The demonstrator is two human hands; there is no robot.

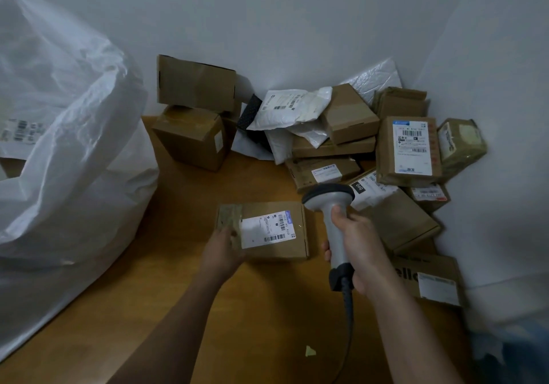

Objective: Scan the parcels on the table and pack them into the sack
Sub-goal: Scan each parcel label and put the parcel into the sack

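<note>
Fingers [326, 254] grip scanner [334, 223]; left hand [221, 251] holds labelled parcel [264, 229].

I have a box [267, 229] in my left hand [221, 253], which grips its near left corner, label facing up. Just to its right, my right hand [361, 253] is wrapped round the scanner [332, 226], whose head sits beyond my knuckles, beside the box's far right corner. Beyond and to the right of my right hand, the parcel heap [371, 146] fills the table's [237, 309] far corner against the walls. Beyond my left hand, two boxes [193, 113] are stacked. The sack [65, 160] stands well to the left of both hands.
</note>
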